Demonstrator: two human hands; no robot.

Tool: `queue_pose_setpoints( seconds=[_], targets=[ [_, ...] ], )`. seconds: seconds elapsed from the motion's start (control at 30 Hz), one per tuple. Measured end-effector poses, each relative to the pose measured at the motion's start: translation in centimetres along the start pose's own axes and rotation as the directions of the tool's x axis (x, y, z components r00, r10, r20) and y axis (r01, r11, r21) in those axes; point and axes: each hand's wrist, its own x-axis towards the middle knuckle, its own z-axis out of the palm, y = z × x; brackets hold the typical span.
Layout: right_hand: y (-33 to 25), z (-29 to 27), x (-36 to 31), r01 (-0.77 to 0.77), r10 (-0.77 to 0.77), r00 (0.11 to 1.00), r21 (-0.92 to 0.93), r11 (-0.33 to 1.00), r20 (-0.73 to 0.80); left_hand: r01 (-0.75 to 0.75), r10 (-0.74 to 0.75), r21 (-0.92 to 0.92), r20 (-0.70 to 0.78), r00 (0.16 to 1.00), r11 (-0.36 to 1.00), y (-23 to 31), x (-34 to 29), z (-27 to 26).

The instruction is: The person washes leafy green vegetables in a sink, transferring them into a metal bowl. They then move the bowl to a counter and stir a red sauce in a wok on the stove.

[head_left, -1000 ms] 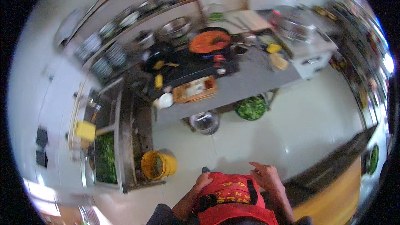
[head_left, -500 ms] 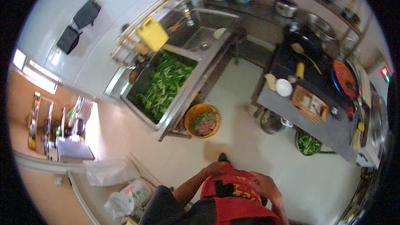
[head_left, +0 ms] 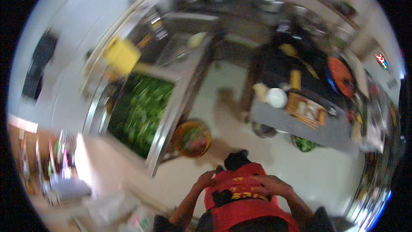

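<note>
My left hand is at the left edge of the red apron I wear, its fingers blurred and partly hidden. Across the apron's front on the other side lies my right hand, its fingers stretched out over the cloth and nothing visible in it. Dark and yellow marks show on the apron between the two hands. Ahead of my left hand, a yellow-orange basin with greens and something reddish inside stands on the floor.
To the left is a steel sink holding leafy greens, with a yellow jug behind it. At right a counter carries a white bowl, a wooden tray and a red-filled pan. A pot stands below.
My view has swung, with the room shifting left and the sink and basin now nearer. Both hands stay at the apron; the left has moved slightly left. The picture is more blurred.
</note>
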Motion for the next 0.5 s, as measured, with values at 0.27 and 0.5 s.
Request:
queue_pose_setpoints(
  seconds=[0.27, 0.5],
  targets=[
    [4.5, -11.6, 1.2, 0.266, -0.265, 0.940, -0.026, 0.964, -0.214, 0.039, -0.062, -0.129, -0.181, 0.982, 0.991, 9.3, 10.4, -18.6],
    [9.8, -14.4, -0.3, -0.245, 0.263, 0.940, 0.108, 0.964, -0.217, -0.149, 0.087, -0.207, -0.281, 0.956, 0.967, 21.0, 24.3, -35.8]
  ],
)
